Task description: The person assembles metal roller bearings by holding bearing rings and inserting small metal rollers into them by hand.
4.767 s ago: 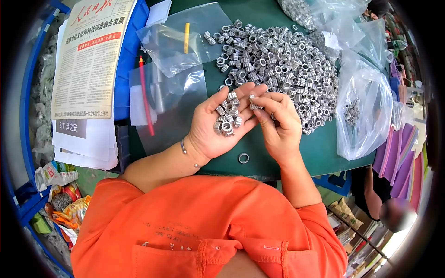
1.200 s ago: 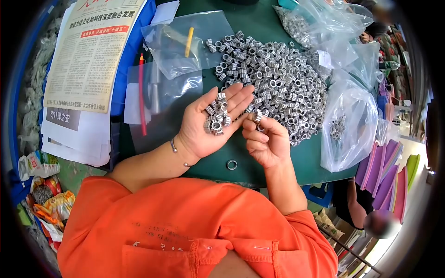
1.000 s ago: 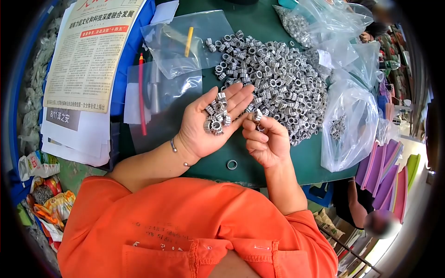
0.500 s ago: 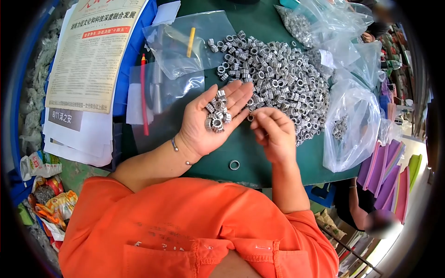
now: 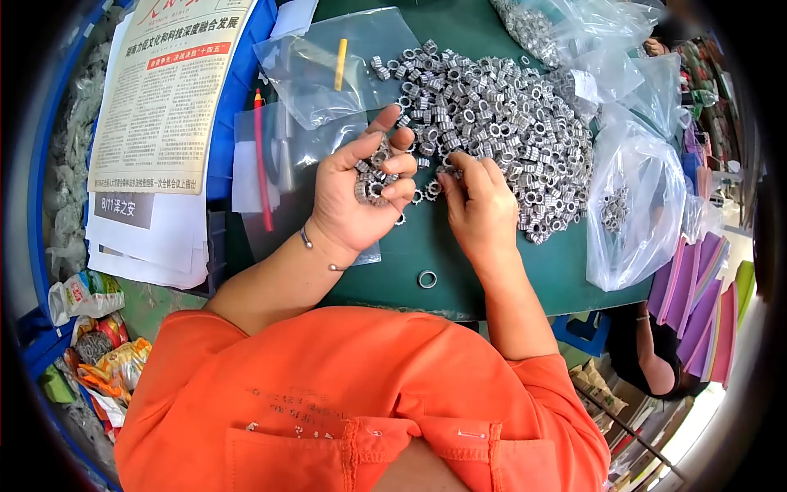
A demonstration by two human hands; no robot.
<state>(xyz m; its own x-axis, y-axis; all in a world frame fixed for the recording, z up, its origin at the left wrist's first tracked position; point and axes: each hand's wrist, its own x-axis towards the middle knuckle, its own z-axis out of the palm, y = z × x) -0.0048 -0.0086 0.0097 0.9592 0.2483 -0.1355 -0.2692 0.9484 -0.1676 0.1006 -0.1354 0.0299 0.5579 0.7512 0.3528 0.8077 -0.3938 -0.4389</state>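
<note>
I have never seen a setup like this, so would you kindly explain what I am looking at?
There is no machine here: these are a person's bare hands, seen by one camera worn on the head, looking forward and down past an orange top. On the green table lies a large pile of small ridged metal rings, with one loose ring nearer the person. To its right is a clear bag with some metal pieces inside; to its left are a red stick and a yellow stick. The left hand cups several rings. The right hand has its fingertips at the pile's edge; whether it grips a ring is unclear.
</note>
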